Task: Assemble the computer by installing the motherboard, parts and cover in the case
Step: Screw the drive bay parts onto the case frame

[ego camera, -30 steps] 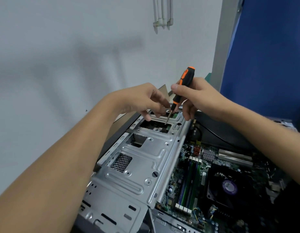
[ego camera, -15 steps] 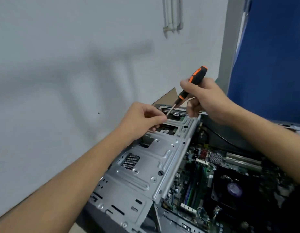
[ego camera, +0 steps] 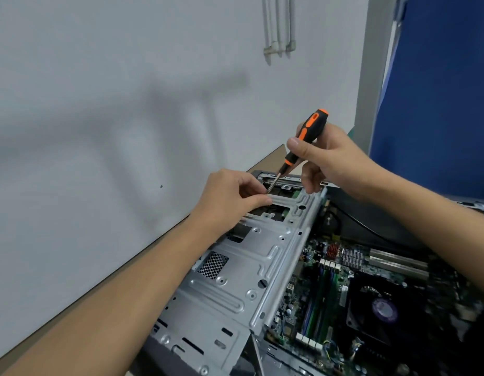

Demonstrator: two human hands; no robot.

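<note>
With R fingers [ego camera: 303,151] wrapped on screwdriver [ego camera: 315,122], L fingers [ego camera: 258,201] pinching its tip: seat sq. on drive cage [ego camera: 249,267], turn gently.

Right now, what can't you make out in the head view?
Head view:
- Tip of the screwdriver: hidden behind left hand fingers; any screw unseen.
- Whether the left hand pinches anything: its own fingers cover it.
- Right side of the motherboard: dark and blurred.
- Near end of the case: cut off by bottom edge.
</note>
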